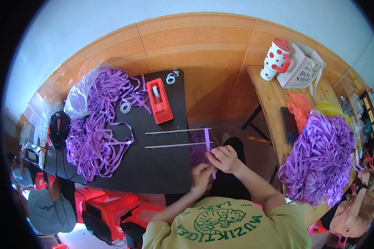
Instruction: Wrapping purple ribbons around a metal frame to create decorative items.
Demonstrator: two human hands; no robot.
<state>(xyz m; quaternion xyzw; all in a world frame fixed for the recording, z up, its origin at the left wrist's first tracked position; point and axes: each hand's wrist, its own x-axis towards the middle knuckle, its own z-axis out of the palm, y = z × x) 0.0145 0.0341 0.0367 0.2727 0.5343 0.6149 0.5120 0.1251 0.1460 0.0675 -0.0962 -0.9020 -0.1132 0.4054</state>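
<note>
Two thin metal rods (170,146) lie parallel on the black table (153,172), their ends reaching past its right edge. A flat purple ribbon (207,139) runs across both rods near those ends and down to my hands. My right hand (224,159), with a ring on one finger, pinches the ribbon just below the nearer rod. Lower and to the left, my left hand (201,176) is closed on the same ribbon, close against the right fingers. A short tail of ribbon shows beneath the hands. The fingertips partly hide the ribbon between them.
Loose purple ribbon (97,145) is heaped on the black table, beside a red tape dispenser (160,103) and a tape roll (125,107). At right, a wooden table holds a purple ribbon pile (320,157), phone (289,124), dotted tumbler (274,60) and paper bag (297,70). Other people sit nearby.
</note>
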